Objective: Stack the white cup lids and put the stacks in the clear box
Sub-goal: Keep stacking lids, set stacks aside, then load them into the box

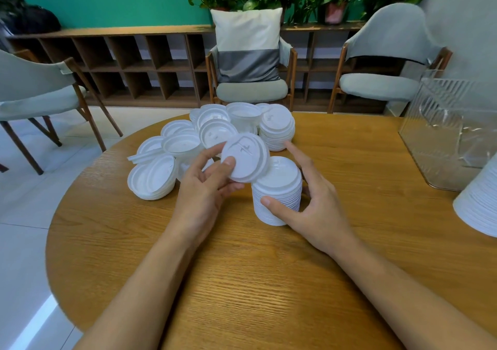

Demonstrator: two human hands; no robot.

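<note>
My left hand (207,188) pinches a small bunch of white lids (246,157) between thumb and fingers, tilted just above and to the left of a tall stack of lids (277,191) standing on the round wooden table (242,282). My right hand (309,202) curls round that stack, thumb on its near side and index finger stretched past its far side. A loose heap of white lids (188,145) lies behind my left hand. A shorter stack (277,129) stands at the back. The clear box (451,132) sits at the table's right edge.
Another tall stack of lids (481,202) leans at the far right, in front of the clear box. Three chairs (251,81) stand around the table's far side. A low wooden shelf (134,62) with plants runs along the green wall.
</note>
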